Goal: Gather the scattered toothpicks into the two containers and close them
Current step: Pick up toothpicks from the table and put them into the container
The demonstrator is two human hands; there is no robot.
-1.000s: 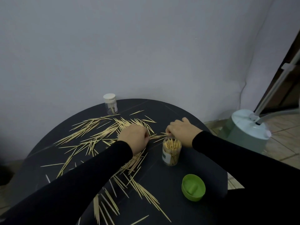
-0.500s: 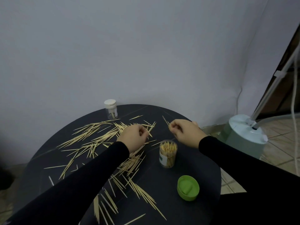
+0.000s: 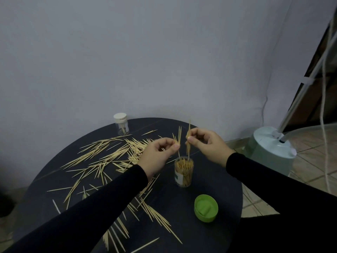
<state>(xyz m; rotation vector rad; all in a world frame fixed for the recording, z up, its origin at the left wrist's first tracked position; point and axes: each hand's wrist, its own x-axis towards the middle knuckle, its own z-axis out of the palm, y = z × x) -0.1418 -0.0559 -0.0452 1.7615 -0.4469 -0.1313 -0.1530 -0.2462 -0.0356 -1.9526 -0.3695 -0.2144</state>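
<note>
While both hands hover above the open jar (image 3: 183,173), each pinches a small bunch of toothpicks upright. Left hand (image 3: 158,154): thumb and forefinger clamp a few sticks (image 3: 177,137), tips pointing up, lower ends reaching down toward the jar mouth. Right hand (image 3: 206,145): thumb and forefinger clamp another few sticks (image 3: 189,136), roughly vertical, lower ends just over the jar rim. The other fingers of both hands are curled in. The two bunches sit close beside each other, not touching as far as I can tell.

Open jar: clear plastic, upright, right of centre on the round dark table (image 3: 228,194), packed with toothpicks standing on end, white and green label on its side. Its green lid (image 3: 206,208) lies upside down on the table nearer the person, apart from the jar.

Second jar (image 3: 121,124): small, clear, white cap on, upright at the far edge of the table near the wall; a few sticks visible inside.

Loose toothpicks (image 3: 102,157) cover the left and middle of the table in a wide scatter, more (image 3: 155,214) trailing toward the near edge under the left sleeve.

Off the table, right: pale green round base (image 3: 271,152) with a white pole, standing on a tiled floor. Grey wall behind.
</note>
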